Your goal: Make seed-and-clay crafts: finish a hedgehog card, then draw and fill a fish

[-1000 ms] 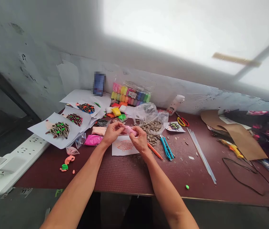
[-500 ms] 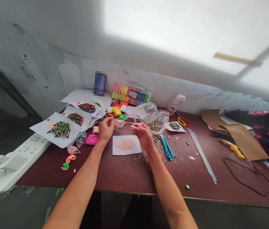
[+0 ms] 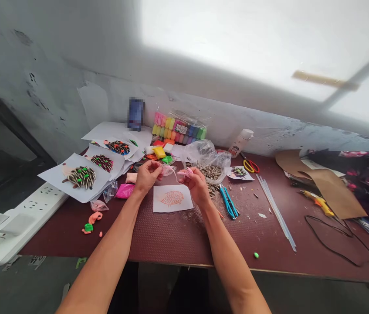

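Your left hand [image 3: 147, 175] and your right hand [image 3: 196, 185] are both raised just above the hedgehog drawing [image 3: 172, 198], which lies flat on the bench [image 3: 177, 237]. The left hand's fingers are pinched shut on a small clear wrapper [image 3: 168, 169]. The right hand's fingertips are closed on a lump of pale pink clay [image 3: 184, 172], held just behind the drawing and just apart from the wrapper.

Behind the drawing and a little to its right, an open clear plastic bag [image 3: 204, 152] slumps on the bench with striped sunflower seeds [image 3: 213, 172] spilling from its mouth toward the drawing. Farther behind the drawing, against the wall, a clear pack of coloured clay sticks [image 3: 179, 128] holds pink, yellow, green and blue bars side by side. Loose clay packets [image 3: 160, 152], yellow, orange and green, lie between that pack and the drawing.

To the left of the drawing sits a bright pink clay packet [image 3: 124, 191], and beyond it several finished seed hedgehog sheets [image 3: 81, 176] are fanned out. To the drawing's right lie two blue craft knives [image 3: 229, 203]; yellow-handled scissors [image 3: 250, 166] and a white glue bottle [image 3: 240, 142] are farther right and back.
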Demonstrator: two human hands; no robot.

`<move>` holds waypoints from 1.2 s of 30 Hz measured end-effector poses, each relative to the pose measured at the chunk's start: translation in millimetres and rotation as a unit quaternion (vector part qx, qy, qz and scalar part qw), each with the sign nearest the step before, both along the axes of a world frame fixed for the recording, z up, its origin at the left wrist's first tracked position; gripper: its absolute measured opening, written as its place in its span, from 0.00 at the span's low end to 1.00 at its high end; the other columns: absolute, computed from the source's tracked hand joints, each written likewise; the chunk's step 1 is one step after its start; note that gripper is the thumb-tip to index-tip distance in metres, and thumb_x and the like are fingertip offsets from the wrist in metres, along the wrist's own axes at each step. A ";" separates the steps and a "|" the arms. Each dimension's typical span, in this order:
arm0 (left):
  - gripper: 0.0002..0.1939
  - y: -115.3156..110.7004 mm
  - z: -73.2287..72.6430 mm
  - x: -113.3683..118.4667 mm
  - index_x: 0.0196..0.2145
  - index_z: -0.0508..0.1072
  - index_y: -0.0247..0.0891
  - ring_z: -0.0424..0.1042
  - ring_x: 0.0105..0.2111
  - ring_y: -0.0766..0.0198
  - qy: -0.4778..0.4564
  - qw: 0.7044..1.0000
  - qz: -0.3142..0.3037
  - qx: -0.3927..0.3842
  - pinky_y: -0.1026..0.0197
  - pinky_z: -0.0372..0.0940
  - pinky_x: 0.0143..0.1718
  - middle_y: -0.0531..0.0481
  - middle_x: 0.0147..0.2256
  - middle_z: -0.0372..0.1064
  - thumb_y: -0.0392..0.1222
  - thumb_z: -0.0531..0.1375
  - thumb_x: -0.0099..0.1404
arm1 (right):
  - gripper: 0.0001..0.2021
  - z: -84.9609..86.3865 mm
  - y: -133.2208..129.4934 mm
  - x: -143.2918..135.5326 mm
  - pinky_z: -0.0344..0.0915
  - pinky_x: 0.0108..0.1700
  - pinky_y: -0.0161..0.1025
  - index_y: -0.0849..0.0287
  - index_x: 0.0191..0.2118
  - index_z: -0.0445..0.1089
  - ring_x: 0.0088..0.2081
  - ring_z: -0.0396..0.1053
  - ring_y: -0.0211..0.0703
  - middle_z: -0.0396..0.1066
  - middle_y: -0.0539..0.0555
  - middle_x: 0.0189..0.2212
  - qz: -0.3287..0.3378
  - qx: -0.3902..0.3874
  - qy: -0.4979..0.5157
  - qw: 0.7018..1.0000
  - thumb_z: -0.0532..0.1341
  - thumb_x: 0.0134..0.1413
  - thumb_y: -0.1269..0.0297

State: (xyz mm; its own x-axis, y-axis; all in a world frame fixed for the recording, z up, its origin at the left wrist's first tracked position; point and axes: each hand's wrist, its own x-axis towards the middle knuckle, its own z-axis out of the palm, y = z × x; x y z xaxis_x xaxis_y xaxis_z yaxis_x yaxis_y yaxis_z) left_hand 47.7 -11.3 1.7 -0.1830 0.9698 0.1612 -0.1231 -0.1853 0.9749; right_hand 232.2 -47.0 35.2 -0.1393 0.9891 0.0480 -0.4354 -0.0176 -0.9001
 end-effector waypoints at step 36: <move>0.14 5.1 -7.3 -3.4 0.36 0.66 0.38 0.72 0.19 0.64 0.011 0.998 0.049 -0.044 0.66 0.62 0.19 0.54 0.23 0.71 0.43 0.64 0.53 | 0.15 0.6 -12.9 -9.7 0.47 0.23 0.31 0.57 0.25 0.65 0.21 0.50 0.30 0.60 0.43 0.19 0.194 0.003 -0.271 0.943 0.66 0.45 0.51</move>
